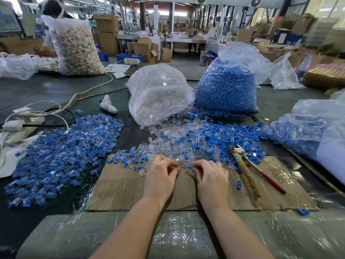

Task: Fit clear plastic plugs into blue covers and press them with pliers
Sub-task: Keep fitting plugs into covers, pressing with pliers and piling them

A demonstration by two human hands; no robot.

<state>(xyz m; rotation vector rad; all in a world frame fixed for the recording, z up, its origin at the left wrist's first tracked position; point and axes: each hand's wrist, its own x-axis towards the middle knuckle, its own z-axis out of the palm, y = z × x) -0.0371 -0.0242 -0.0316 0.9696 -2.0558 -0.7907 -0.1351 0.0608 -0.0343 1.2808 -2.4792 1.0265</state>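
Both hands hover over a cardboard sheet (121, 187) at the near edge of a mixed pile of clear plugs and blue covers (186, 141). My right hand (211, 178) pinches a small blue cover (190, 167) between thumb and forefinger. My left hand (160, 176) has its fingers curled, its fingertips pinching what looks like a clear plug (175, 166), which is hard to make out. The pliers (248, 165), with one taped and one red handle, lie untouched on the cardboard to the right of my right hand.
A wide heap of fitted blue-and-clear pieces (65, 146) spreads at left. Behind the pile stand a bag of clear plugs (158, 94) and a bag of blue covers (225, 86). Another bag of blue parts (306, 133) lies at right. White cables and chargers (22, 120) are at far left.
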